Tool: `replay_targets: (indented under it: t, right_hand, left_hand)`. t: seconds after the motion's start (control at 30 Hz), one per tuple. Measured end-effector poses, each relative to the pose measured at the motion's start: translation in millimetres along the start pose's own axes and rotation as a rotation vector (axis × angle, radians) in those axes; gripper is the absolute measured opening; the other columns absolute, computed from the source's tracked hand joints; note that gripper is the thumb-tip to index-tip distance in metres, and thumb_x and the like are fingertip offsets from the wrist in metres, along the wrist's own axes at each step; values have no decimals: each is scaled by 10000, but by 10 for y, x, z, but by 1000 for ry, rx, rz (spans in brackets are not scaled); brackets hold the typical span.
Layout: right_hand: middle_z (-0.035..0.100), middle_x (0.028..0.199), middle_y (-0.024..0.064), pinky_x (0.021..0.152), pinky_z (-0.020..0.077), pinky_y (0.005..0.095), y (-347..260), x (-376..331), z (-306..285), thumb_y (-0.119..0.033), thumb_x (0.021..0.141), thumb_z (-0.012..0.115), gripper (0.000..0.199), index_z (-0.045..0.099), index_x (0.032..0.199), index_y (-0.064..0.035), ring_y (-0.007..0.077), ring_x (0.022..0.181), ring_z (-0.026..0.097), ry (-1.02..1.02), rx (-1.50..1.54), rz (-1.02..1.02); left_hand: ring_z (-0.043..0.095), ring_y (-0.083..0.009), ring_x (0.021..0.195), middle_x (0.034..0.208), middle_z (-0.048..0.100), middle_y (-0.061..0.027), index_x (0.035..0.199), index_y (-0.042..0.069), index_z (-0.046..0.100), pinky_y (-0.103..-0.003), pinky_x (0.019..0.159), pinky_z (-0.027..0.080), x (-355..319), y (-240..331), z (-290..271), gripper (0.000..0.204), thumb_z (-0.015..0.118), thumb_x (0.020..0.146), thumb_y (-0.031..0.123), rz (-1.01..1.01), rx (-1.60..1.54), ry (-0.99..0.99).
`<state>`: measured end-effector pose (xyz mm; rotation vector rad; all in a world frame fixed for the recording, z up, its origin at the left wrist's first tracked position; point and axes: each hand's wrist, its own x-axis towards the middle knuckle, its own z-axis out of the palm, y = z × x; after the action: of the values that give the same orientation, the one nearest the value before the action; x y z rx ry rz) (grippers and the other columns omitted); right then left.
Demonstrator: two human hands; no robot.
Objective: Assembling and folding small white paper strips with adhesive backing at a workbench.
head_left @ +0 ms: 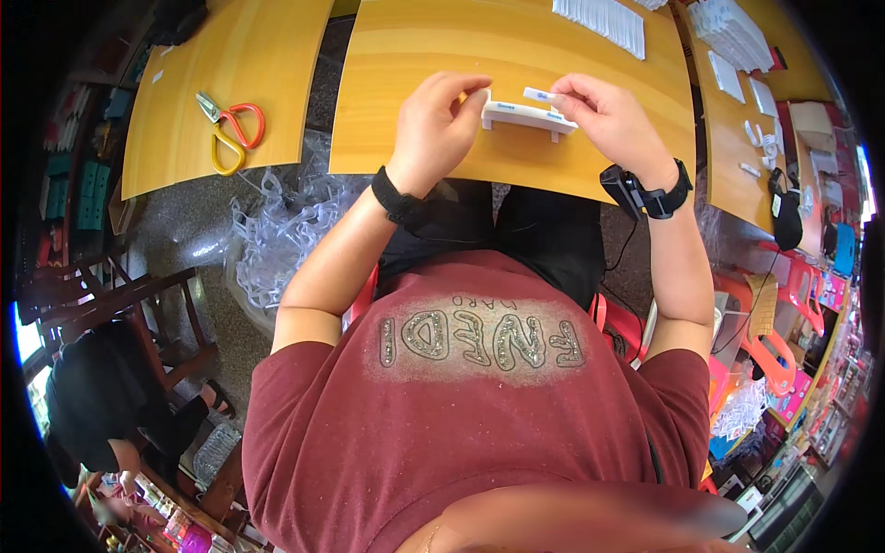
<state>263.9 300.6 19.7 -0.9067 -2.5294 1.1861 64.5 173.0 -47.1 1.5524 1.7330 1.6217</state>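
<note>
A long white, slightly bowed bar (528,117) with short legs and small blue print stands on the wooden table in front of me. My left hand (435,126) is closed, thumb and fingertips pinched together at the bar's left end. What the pinch holds, if anything, is too small to make out. Over the bar's right end, my right hand (604,120) pinches a small flat white strip (538,94) with a blue mark. The strip points left, just above the bar. Black bands circle both wrists, and the right one carries a small device.
Stacked white strips (604,26) lie at the table's far right. Scissors (230,129) with red and yellow handles rest on the left table. Below it sits a bag of clear plastic pieces (277,235). White parts (756,138) lie on the right table. Another person (111,396) is at lower left.
</note>
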Motion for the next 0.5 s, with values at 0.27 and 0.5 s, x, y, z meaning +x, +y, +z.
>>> replay_targets:
  t: [0.27,0.5]
  right_hand:
    - [573,714,-28,606,426,224,78,160,258,-233,978,620,203,672,966,-38,53,658,514,-106,132,136]
    - [561,681,-40,534,392,222,45,267,345,-270,963,635,233,683,947,-43,45,590,480,-127,111,166]
  left_hand:
    - [657,-275,768,924,684,-116,1018,62,740,-365,676,530,-292,-227,50,163,675,872,94,56,207,-34]
    - [655,-266,776,924,679,-96,1051,74,742,-360,693,518,-296,-217,47,196,683,865,95,97,230,-49]
